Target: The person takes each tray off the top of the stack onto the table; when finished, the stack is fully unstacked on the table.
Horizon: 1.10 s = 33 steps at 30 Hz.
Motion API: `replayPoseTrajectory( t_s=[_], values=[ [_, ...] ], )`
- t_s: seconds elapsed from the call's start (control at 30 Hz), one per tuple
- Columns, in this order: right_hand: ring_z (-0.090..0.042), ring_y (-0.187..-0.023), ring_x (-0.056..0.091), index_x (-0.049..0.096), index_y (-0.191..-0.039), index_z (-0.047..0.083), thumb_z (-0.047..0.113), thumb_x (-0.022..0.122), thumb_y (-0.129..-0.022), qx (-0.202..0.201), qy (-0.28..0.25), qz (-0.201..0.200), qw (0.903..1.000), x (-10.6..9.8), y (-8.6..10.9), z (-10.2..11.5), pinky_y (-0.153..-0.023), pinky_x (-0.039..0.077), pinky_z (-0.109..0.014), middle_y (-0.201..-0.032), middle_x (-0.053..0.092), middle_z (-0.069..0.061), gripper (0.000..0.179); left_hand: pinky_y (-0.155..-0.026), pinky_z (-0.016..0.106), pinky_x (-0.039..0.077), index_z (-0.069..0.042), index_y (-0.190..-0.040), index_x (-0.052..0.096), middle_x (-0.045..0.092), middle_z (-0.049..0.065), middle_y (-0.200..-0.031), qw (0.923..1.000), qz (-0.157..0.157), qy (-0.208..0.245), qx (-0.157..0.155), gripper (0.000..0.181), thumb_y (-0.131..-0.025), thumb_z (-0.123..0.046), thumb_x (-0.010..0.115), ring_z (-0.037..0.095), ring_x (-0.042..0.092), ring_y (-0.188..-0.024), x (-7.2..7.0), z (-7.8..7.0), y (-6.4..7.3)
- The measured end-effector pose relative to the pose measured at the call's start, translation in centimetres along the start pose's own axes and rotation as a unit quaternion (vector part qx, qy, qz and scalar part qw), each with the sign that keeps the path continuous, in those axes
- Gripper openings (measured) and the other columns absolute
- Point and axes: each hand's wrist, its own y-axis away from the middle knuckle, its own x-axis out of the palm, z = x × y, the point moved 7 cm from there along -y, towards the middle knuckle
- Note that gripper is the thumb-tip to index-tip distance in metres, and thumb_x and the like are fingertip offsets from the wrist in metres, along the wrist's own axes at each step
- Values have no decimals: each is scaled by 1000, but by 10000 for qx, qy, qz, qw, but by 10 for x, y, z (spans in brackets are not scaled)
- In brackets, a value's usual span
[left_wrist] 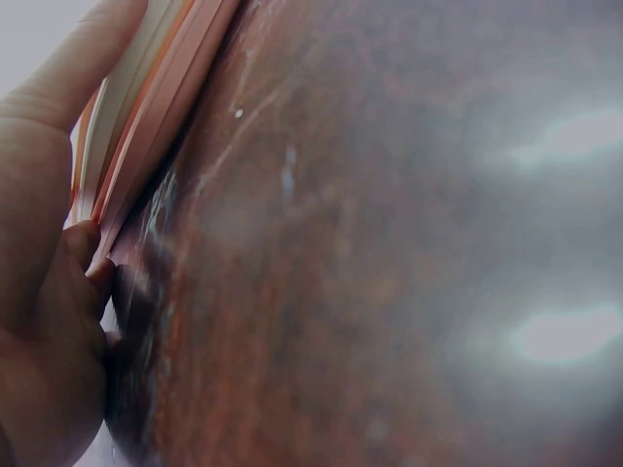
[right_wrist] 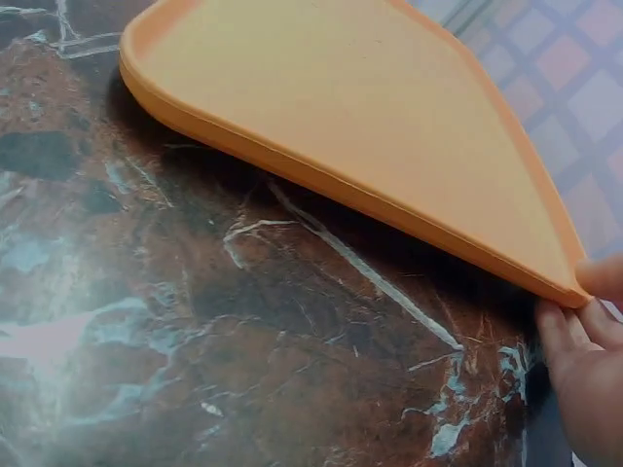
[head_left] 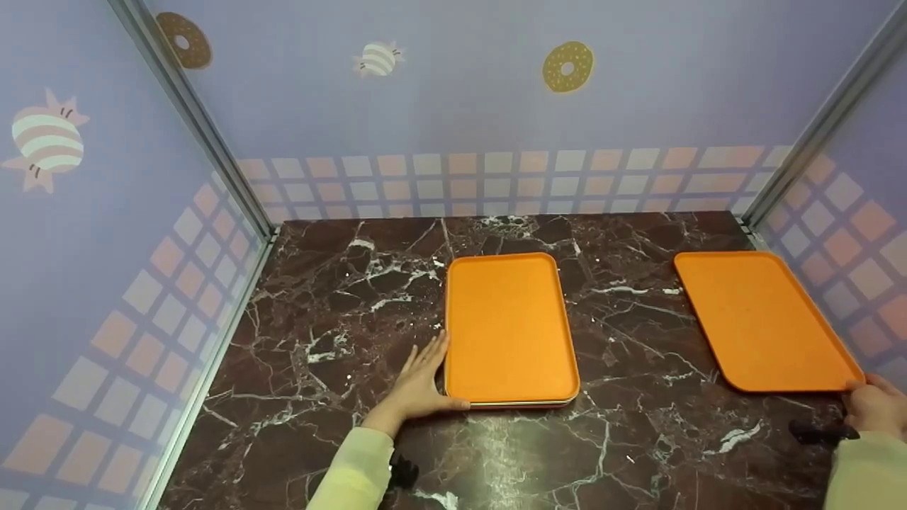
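An orange tray (head_left: 510,329) tops a stack near the middle of the dark marble table. In the left wrist view, pale and reddish tray edges (left_wrist: 161,97) show layered in that stack. My left hand (head_left: 419,386) rests against its near left corner, fingers straight along the left side and thumb along the front edge. Another orange tray (head_left: 769,322) is on the right, by the side wall. My right hand (head_left: 879,405) pinches its near right corner, with the thumb above and fingers beneath. In the right wrist view, a dark shadow lies under the tray's near edge.
Purple panels (head_left: 453,106) with candy and doughnut pictures stand at the back and both sides. Metal posts (head_left: 198,127) mark their corners. Marble tabletop (head_left: 631,354) shows between the stack and the right tray, and also left of the stack.
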Motion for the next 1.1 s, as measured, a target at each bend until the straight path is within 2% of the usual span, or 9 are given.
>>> replayPoseTrajectory(
  t_s=[0.17,0.3,0.47,0.57,0.67,0.73,0.83,0.93,1.1],
  values=[
    [-7,-51,38,24,-165,27,6,44,-101,-60,-61,-226,9997,0,-1,-2,-43,29,-26,-162,37,9,70,-132,58,0,-13,-167,5,6,9,-175,10000,-17,14,7,136,-71,-65,85,32,11,-162,-1,0,0],
    [3,-55,46,23,-164,32,2,40,-102,-47,-347,-201,9992,0,-2,-9,-42,24,-27,-168,22,20,71,-132,56,0,-16,-167,5,7,6,-175,10000,-9,64,-61,135,-71,-66,85,29,10,-163,0,1,-1],
    [13,-104,58,22,-164,35,6,44,-104,-99,-390,-185,9990,0,-2,-16,-48,31,-21,-165,23,25,70,-132,56,1,-15,-167,6,8,7,-175,10000,-53,-5,-26,135,-70,-66,85,30,11,-163,-1,1,0],
    [5,-147,38,21,-164,34,7,49,-104,-158,-423,-227,9987,1,-2,-17,-62,42,-6,-166,23,24,71,-132,57,1,-14,-167,6,8,8,-175,10000,-59,0,1,135,-71,-65,85,30,11,-163,-1,0,0],
    [1,-154,22,20,-164,34,6,51,-104,-210,-492,-253,9982,2,0,-18,-66,48,-6,-166,21,22,73,-132,57,1,-14,-167,6,8,8,-175,10000,-48,9,-7,136,-70,-66,85,30,11,-163,-1,0,0],
    [1,-155,22,21,-164,34,4,50,-103,-190,-687,-308,9970,3,3,-18,-53,39,-5,-167,21,20,73,-132,56,0,-13,-167,6,8,7,-175,10000,-52,24,-15,136,-70,-67,85,30,11,-163,-1,0,0],
    [0,-155,24,27,-163,32,1,48,-103,-192,-1065,-494,9929,6,8,-18,-82,52,-5,-169,25,14,70,-132,56,1,-13,-167,6,8,7,-175,10000,-65,-10,-19,136,-70,-67,85,30,11,-163,-1,0,1],
    [-3,-154,26,33,-161,27,-2,49,-101,-282,-1322,-754,9879,8,14,-18,-115,40,-13,-168,29,10,68,-132,56,1,-13,-167,7,9,6,-175,10000,-69,-15,-17,136,-70,-66,85,30,11,-163,-1,0,0],
    [-2,-153,25,38,-160,25,0,52,-99,-353,-1290,-1031,9856,9,22,-19,-124,31,-19,-168,30,8,67,-132,57,2,-13,-167,7,9,7,-175,10000,-86,-32,17,135,-70,-67,84,31,12,-162,-1,0,0]
  ],
)
